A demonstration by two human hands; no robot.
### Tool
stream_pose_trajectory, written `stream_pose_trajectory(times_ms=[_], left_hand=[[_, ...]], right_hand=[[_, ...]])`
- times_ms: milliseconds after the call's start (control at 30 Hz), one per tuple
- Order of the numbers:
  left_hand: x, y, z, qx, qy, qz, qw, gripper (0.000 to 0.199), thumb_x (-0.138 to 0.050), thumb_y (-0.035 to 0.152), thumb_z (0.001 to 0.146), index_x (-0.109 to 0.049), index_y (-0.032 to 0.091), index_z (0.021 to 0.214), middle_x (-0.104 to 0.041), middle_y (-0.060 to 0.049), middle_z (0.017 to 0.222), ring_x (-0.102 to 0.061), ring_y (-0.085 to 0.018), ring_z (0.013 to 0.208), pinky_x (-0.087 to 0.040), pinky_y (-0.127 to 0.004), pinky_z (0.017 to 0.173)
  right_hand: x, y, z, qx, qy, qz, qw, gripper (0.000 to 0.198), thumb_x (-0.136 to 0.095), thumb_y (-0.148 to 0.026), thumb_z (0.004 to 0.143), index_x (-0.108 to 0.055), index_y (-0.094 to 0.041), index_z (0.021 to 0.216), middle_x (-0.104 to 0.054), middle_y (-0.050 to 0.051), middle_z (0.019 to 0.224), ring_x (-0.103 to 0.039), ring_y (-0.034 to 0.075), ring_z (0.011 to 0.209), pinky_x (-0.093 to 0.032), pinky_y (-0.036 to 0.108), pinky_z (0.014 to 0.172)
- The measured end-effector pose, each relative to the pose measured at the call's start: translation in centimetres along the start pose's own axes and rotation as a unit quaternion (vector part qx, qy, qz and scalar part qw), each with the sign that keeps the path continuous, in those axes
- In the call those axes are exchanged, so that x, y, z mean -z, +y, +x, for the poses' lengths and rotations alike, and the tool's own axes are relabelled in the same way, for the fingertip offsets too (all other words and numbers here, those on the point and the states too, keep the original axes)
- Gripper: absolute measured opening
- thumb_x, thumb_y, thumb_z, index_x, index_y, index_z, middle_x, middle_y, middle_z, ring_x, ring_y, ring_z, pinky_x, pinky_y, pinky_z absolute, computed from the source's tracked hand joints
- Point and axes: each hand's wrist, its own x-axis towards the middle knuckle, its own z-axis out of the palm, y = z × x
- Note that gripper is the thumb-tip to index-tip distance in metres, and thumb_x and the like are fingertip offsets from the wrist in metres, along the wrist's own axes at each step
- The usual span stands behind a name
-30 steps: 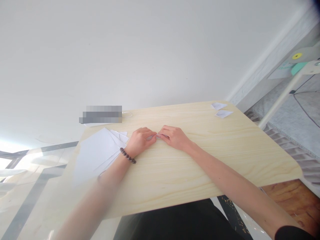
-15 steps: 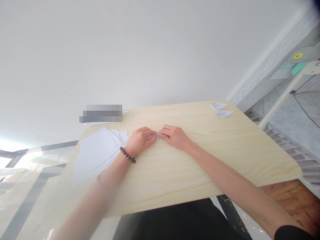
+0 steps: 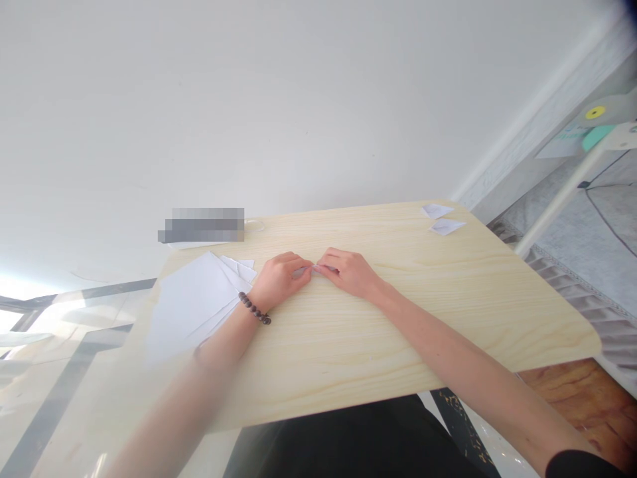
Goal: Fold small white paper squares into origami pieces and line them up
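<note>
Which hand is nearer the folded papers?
Right: the right hand is left of the folded papers, lower in view; the left hand is farther left.

A slim pale paper (image 3: 315,267), mostly hidden, runs from left grip (image 3: 283,279) to right grip (image 3: 349,273).

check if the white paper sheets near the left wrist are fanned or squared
Fanned out: the white paper sheets overlap with offset corners showing.

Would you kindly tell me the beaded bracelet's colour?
Dark brown; the bracelet shows in the head view.
</note>
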Motion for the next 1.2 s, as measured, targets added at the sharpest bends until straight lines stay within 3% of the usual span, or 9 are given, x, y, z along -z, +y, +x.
stream_pose_trajectory(times_ms=[1200], left_hand=[[-0.18,-0.18,0.02,-0.027,0.004,0.030,0.999,0.019,-0.048,0.022,0.079,-0.065,0.017,0.085,-0.064,-0.004,0.077,-0.056,-0.014,0.071,-0.044,-0.026,0.067]], right_hand=[[-0.08,-0.08,0.06,0.010,-0.013,-0.020,1.000,0.028,-0.036,-0.034,0.089,-0.059,-0.019,0.082,-0.058,0.002,0.082,-0.052,0.010,0.072,-0.035,0.021,0.064]])
